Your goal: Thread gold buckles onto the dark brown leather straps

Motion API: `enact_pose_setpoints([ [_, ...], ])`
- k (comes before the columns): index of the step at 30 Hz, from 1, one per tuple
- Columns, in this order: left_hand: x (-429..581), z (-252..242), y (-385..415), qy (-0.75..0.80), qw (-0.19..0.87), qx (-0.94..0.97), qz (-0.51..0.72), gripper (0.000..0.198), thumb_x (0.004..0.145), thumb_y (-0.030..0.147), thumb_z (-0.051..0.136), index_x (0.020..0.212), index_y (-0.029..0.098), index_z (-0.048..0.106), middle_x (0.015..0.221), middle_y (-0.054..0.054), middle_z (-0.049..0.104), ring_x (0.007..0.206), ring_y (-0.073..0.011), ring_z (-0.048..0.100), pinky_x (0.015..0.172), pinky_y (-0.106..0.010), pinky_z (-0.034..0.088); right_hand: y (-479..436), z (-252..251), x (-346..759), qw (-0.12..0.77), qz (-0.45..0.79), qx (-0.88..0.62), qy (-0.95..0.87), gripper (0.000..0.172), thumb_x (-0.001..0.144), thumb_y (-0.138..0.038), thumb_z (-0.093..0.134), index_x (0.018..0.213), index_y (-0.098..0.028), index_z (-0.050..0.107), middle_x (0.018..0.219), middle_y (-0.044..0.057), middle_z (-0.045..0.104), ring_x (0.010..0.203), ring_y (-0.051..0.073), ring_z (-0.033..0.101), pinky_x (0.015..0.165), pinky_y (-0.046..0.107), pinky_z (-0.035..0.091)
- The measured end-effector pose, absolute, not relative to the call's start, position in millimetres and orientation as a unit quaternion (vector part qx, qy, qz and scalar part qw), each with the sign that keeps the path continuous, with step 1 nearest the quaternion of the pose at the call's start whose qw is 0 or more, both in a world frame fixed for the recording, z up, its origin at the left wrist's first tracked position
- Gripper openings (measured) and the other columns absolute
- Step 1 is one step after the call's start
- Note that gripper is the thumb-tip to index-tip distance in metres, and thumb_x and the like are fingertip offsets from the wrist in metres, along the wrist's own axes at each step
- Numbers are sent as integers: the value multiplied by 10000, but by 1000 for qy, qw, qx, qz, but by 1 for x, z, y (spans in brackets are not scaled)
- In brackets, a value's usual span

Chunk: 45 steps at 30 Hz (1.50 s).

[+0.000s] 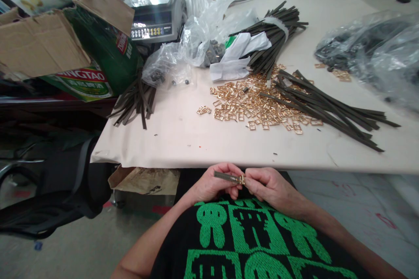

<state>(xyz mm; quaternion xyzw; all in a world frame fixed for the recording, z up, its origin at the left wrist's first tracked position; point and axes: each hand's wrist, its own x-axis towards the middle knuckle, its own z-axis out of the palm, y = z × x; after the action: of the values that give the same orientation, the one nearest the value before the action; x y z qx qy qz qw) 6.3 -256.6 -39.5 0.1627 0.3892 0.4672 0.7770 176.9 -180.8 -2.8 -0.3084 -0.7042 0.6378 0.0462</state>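
Observation:
My left hand (211, 185) and my right hand (268, 187) meet in front of my chest, just below the table's near edge. Between them lies a short dark strap (224, 176) with a gold buckle (241, 179) at its right end. The left fingers pinch the strap. The right fingers pinch the buckle end. On the table lies a heap of gold buckles (252, 104), with a pile of loose dark straps (327, 106) to its right and a tied bundle of dark straps (278, 34) behind.
A cream table (183, 135) carries a digital scale (157, 12), clear plastic bags (203, 30), white paper (235, 58) and a small strap pile (135, 102) at its left edge. A green carton (91, 52) stands left. Bagged dark goods (376, 47) lie right. A black chair (59, 183) is left.

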Motion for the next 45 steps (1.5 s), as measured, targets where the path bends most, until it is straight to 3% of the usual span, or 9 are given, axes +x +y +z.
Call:
enact_pose_setpoints([
  [16, 6, -36, -258, 432, 727, 205, 493, 367, 634, 331, 852, 771, 150, 564, 593, 7, 646, 540, -103, 616, 550, -204, 472, -179, -7, 178, 33, 573, -343, -744, 430, 923, -458, 471, 582, -197, 438, 558, -59, 323, 525, 97, 280, 466, 241, 214],
  [25, -1, -23, -264, 463, 722, 203, 472, 394, 641, 399, 848, 829, 129, 631, 616, -16, 678, 545, -109, 617, 569, -222, 475, -177, -11, 179, 36, 553, -346, -757, 436, 934, -459, 448, 587, -201, 397, 568, -57, 318, 534, 96, 288, 470, 236, 225],
  [32, -1, -31, -264, 457, 713, 203, 492, 307, 725, 388, 783, 834, 122, 677, 742, -46, 709, 561, -105, 625, 543, -217, 486, -178, -12, 179, 45, 528, -346, -774, 421, 935, -430, 445, 586, -195, 448, 549, -54, 354, 524, 100, 318, 469, 239, 234],
  [40, 3, -36, -264, 464, 704, 193, 502, 329, 685, 388, 817, 802, 112, 680, 684, -35, 692, 512, -89, 596, 503, -198, 462, -180, -11, 178, 48, 516, -348, -782, 413, 932, -417, 432, 582, -199, 441, 545, -52, 370, 516, 102, 335, 479, 241, 244],
  [45, 5, -36, -262, 490, 672, 212, 513, 354, 679, 429, 811, 739, 116, 657, 587, -17, 652, 485, -88, 558, 514, -214, 450, -181, -8, 175, 45, 502, -335, -796, 397, 942, -396, 438, 647, -176, 587, 549, -40, 460, 514, 105, 373, 487, 242, 262],
])
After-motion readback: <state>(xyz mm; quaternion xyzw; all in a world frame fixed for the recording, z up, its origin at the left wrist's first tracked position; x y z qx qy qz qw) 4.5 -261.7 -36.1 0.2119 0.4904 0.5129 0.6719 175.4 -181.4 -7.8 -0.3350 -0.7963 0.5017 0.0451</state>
